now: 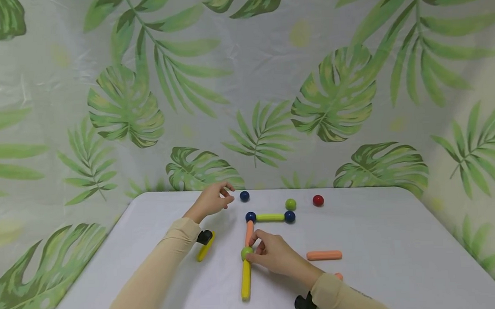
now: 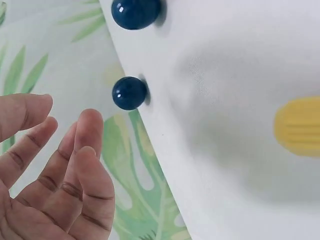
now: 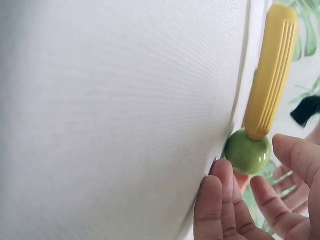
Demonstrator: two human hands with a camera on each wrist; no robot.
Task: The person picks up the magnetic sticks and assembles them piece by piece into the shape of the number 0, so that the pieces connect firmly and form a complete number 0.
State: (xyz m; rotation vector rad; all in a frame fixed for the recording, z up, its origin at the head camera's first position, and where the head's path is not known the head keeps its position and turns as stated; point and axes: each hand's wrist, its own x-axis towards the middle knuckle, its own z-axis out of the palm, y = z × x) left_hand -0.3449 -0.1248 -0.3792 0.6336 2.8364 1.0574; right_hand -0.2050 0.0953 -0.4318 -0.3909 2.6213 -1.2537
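Screened-off tabletop setup: leaf-print sheeting (image 1: 261, 81) behind and beside white table (image 1: 377, 232); home or studio, cannot tell.

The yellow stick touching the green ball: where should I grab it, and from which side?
I'd pinch the yellow stick across its long sides, near the free end, coming from its left and a little above. It's long and thin, with its free end pointing toward you. The other end meets the green ball, and the right hand is there, on the right side.

Orange piece (image 1: 338, 276) mostly hidden by right sleeve (image 1: 333, 293) — left wrist view: blue ball (image 2: 136, 12) cut at top.
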